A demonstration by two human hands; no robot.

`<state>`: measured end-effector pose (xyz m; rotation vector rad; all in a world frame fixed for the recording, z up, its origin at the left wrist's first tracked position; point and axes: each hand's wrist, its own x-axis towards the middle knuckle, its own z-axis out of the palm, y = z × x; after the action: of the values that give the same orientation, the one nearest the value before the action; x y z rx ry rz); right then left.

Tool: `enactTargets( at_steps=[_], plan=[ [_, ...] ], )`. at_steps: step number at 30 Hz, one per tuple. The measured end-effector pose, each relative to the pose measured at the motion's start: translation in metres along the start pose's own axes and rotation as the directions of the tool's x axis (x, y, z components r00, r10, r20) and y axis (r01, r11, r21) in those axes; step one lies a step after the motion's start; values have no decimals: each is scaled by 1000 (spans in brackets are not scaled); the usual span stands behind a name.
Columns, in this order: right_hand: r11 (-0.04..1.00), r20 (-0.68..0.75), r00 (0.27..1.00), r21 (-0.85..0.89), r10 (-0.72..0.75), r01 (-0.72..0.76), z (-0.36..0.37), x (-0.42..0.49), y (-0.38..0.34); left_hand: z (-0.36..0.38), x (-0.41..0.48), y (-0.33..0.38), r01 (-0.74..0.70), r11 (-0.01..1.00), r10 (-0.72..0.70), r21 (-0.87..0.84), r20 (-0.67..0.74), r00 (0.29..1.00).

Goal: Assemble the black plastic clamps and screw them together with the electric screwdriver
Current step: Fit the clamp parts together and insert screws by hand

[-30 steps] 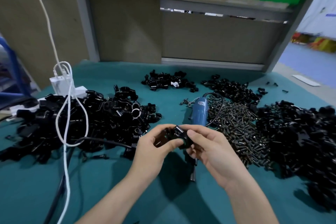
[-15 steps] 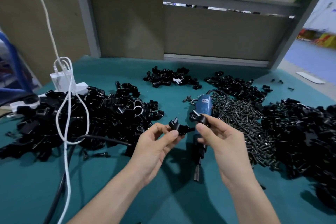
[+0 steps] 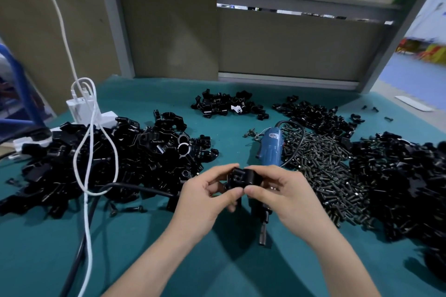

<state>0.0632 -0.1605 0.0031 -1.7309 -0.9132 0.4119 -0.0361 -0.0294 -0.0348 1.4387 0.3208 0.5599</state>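
Both hands meet above the middle of the teal table, holding one black plastic clamp (image 3: 242, 177) between them. My left hand (image 3: 207, 196) pinches its left side with thumb and fingers. My right hand (image 3: 283, 194) pinches its right side. The two clamp halves sit pressed together, with a round hole facing me. The blue electric screwdriver (image 3: 269, 149) lies on the table just behind and under my hands, its bit (image 3: 263, 234) pointing toward me. A heap of dark screws (image 3: 321, 166) spreads to the right of it.
Large piles of black clamp parts lie at the left (image 3: 101, 164) and at the right (image 3: 405, 183), with smaller piles at the back (image 3: 226, 106). A white cable (image 3: 89, 152) and a black cord (image 3: 79, 248) cross the left side. A white charger (image 3: 80, 108) stands at the far left.
Half a second ago each hand held a separate clamp piece a little apart. Now the hands have come together and the pieces are joined into one clamp.
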Motion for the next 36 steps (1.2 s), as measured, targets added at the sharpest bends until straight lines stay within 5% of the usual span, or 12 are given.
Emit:
enactTargets(
  at_steps=[19,28,36],
  plan=[
    [974,125,991,-227,36,-7,-3,6,16,-12,7,-10,155,988,-157,22,129,979],
    [940,154,988,-334,-23,74,-4,7,17,-11,7,-10,73,991,-84,113,96,992],
    [983,11,1000,-181,12,-10,0,1,24,-10,7,-11,77,993,-85,86,104,991]
  ],
)
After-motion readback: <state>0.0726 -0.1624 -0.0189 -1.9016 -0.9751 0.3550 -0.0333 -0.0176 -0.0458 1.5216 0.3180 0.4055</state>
